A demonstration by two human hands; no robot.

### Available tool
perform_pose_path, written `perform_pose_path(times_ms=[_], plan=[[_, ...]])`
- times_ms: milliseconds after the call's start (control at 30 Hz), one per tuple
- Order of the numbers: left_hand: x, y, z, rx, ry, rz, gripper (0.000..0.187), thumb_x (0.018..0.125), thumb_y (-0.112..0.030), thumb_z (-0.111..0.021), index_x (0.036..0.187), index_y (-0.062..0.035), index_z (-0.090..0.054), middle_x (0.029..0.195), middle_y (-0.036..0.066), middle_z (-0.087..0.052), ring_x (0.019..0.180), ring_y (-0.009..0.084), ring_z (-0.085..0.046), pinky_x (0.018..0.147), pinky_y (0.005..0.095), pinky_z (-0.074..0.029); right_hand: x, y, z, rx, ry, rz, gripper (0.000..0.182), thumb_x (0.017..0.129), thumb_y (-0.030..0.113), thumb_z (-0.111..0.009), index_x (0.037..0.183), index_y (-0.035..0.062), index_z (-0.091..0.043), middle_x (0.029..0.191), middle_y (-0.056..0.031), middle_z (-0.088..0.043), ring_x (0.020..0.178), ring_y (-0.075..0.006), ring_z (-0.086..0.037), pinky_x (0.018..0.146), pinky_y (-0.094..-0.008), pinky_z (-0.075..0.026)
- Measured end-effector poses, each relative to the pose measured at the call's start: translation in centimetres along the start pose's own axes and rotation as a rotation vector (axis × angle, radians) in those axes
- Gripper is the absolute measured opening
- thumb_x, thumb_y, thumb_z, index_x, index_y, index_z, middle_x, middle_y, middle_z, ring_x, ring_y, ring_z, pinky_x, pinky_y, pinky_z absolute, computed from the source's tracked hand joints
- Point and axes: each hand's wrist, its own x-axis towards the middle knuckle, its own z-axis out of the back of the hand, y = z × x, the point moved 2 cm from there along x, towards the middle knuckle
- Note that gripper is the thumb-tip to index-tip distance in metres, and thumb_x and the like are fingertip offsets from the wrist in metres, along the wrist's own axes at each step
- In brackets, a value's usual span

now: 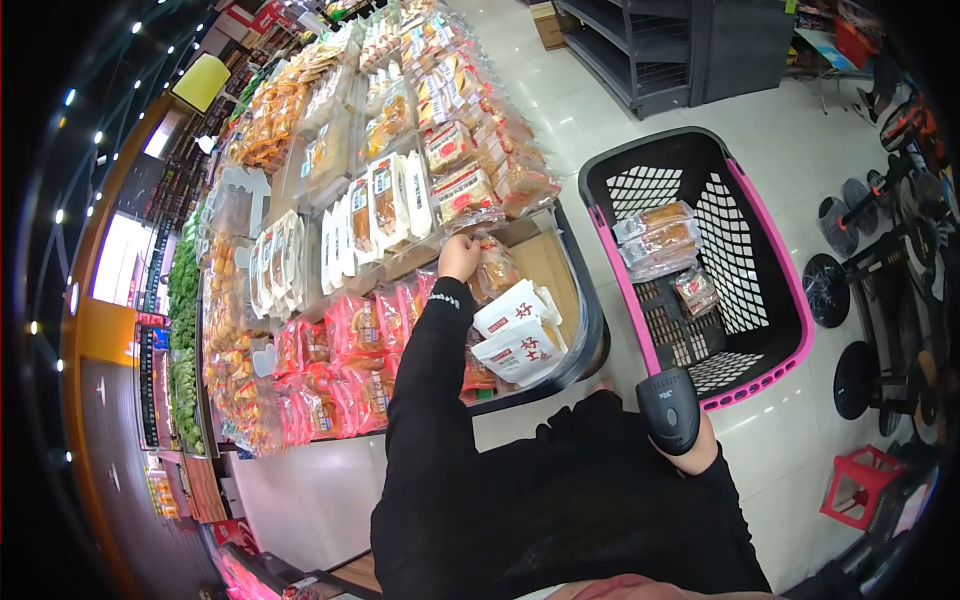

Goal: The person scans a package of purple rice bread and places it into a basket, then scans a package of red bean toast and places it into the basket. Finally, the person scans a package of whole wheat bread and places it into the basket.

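My left hand (460, 257) reaches over the bread display, its fingers closed at the top of a clear plastic bag of bread (496, 270). Just below that bag lie white paper-like packs with red lettering (518, 335). Right above my hand are more clear bread bags with red and white labels (465, 195). My right hand (698, 455) is at the black handle (670, 410) of a black and pink shopping basket (755, 190); the handle hides its fingers. Inside the basket lie packaged bread loaves (658, 238) and a small clear packet (695, 292).
Pink bread packages (350, 325) and white-wrapped loaves (385, 205) fill the display beside my left arm. A curved dark rim (585, 345) edges the display. Grey shelving (655, 50) stands ahead, a red stool (862, 487) and black wheeled items (850, 290) at the right.
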Motion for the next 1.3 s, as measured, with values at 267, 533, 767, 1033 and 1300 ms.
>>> perform_pose_path(times_ms=[267, 533, 767, 1033, 1300], plan=[[-1.3, -1.9, -0.1, 0.038, -0.044, 0.144, 0.023, 0.071, -0.020, -0.051, 0.062, 0.0006, -0.053, 0.066, 0.021, -0.054, 0.066, 0.0352, -0.054, 0.060, 0.0418, -0.042, 1.4, 0.1, -0.5, 0.028, 0.057, -0.014, 0.035, 0.061, 0.004, -0.061, 0.094, 0.0011, -0.051, 0.086, -0.0103, -0.057, 0.080, -0.0200, -0.055, 0.071, -0.0283, -0.042], [-1.5, -3.2, 1.3, 0.132, 0.321, 0.208, 0.027, 0.073, -0.025, -0.048, 0.066, -0.0005, -0.055, 0.067, 0.020, -0.055, 0.070, 0.0351, -0.054, 0.064, 0.0415, -0.043, 0.9, 0.4, -0.2, 0.038, 0.039, -0.016, 0.033, 0.062, 0.003, -0.061, 0.093, 0.0013, -0.051, 0.085, -0.0097, -0.057, 0.078, -0.0186, -0.055, 0.070, -0.0276, -0.042], [-4.6, -2.1, 1.9, -0.502, 0.752, 0.470, 0.023, 0.081, -0.024, -0.050, 0.070, -0.0041, -0.050, 0.054, 0.004, -0.053, 0.038, 0.0091, -0.048, 0.031, 0.0200, -0.032, 0.2, 0.2, 0.7, 0.010, -0.036, 0.037, 0.035, 0.061, 0.000, -0.066, 0.092, 0.0010, -0.050, 0.084, -0.0062, -0.056, 0.077, -0.0143, -0.055, 0.069, -0.0263, -0.044], [-4.5, -2.4, 0.1, -0.866, 0.366, 0.583, 0.017, 0.082, -0.017, -0.046, 0.075, -0.0028, -0.050, 0.057, 0.007, -0.053, 0.043, 0.0129, -0.053, 0.033, 0.0213, -0.036, -0.1, -0.4, 0.8, 0.002, 0.020, 0.032, 0.034, 0.061, 0.001, -0.066, 0.092, 0.0010, -0.050, 0.083, -0.0061, -0.057, 0.076, -0.0141, -0.054, 0.068, -0.0259, -0.043], [-5.6, -2.3, 0.9, -0.243, 0.425, 0.284, 0.028, 0.075, -0.025, -0.055, 0.063, 0.0004, -0.059, 0.052, 0.007, -0.054, 0.043, 0.0133, -0.049, 0.045, 0.0279, -0.038, -0.4, 0.2, 1.1, 0.025, -0.011, 0.001, 0.031, 0.062, 0.002, -0.065, 0.090, 0.0013, -0.053, 0.081, -0.0065, -0.058, 0.073, -0.0143, -0.056, 0.066, -0.0259, -0.044]])
